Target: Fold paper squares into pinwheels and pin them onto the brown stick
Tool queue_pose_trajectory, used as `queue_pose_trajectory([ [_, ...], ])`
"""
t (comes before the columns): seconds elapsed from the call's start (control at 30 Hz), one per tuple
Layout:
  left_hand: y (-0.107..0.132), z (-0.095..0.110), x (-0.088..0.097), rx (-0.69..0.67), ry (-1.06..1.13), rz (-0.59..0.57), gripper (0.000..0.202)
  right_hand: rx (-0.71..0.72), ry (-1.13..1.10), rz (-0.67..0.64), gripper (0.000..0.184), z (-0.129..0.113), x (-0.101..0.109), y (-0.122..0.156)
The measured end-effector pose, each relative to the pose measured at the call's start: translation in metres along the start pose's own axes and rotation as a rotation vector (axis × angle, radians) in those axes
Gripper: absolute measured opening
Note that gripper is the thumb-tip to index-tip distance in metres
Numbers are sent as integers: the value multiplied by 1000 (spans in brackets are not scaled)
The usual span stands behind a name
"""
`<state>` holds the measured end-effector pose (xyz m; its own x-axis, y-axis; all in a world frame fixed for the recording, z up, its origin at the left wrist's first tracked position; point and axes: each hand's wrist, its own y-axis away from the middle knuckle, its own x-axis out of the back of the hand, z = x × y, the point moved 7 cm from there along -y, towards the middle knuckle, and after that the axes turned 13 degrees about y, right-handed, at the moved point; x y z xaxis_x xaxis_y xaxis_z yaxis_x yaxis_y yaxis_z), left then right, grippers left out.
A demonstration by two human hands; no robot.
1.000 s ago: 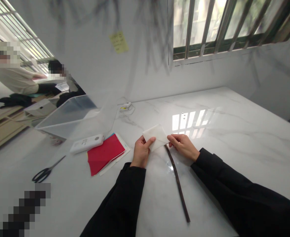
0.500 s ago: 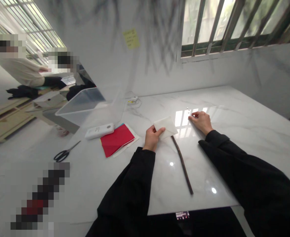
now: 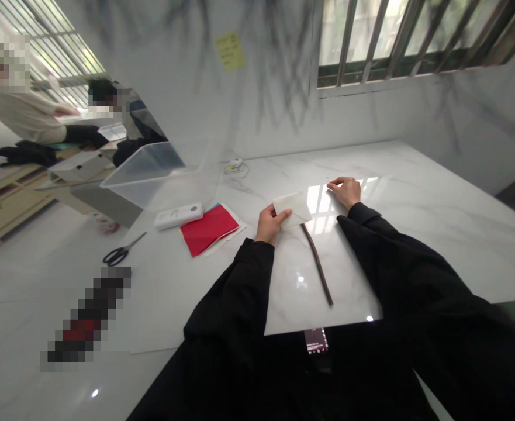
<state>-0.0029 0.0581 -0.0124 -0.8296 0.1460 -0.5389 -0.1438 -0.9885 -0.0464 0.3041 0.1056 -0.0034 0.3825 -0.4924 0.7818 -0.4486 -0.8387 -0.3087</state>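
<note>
My left hand (image 3: 269, 223) pinches the near corner of a folded white paper (image 3: 294, 209) and holds it just above the marble table (image 3: 436, 234). My right hand (image 3: 346, 190) rests on the table farther back, fingers curled with the tips pressed at the surface beside a tiny dark speck (image 3: 328, 178); whether it holds anything is hidden. A thin dark stick (image 3: 317, 262) lies on the table between my arms, one end under the paper.
Left of my hands lie a stack of red and coloured sheets (image 3: 208, 228), a white rectangular device (image 3: 179, 215) and black scissors (image 3: 121, 251). A clear plastic bin (image 3: 161, 175) stands behind them. Two people sit at the far left.
My right hand let go of the white paper and moved away to the back right onto the table. The left hand keeps the paper. The view pulled back.
</note>
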Motion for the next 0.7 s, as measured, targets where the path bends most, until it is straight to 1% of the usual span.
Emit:
queue_pose_trajectory([
  [0.1,0,0,0,1,1,-1,56,4,-106,12,24,4,7,11],
  [0.2,0,0,-1,6,-8,-7,59,70,-224,-16,22,0,12,29],
  [0.27,-1,1,-1,1,-21,-12,60,100,-320,-42,29,-2,15,41],
  [0.37,0,2,-2,-3,-31,-12,60,84,-425,-104,38,-4,14,54],
  [0.5,1,3,-3,4,-48,-16,58,66,-467,-142,36,-5,13,57],
  [0.7,1,3,-5,3,-97,-43,60,53,-586,-194,27,-9,6,57],
])
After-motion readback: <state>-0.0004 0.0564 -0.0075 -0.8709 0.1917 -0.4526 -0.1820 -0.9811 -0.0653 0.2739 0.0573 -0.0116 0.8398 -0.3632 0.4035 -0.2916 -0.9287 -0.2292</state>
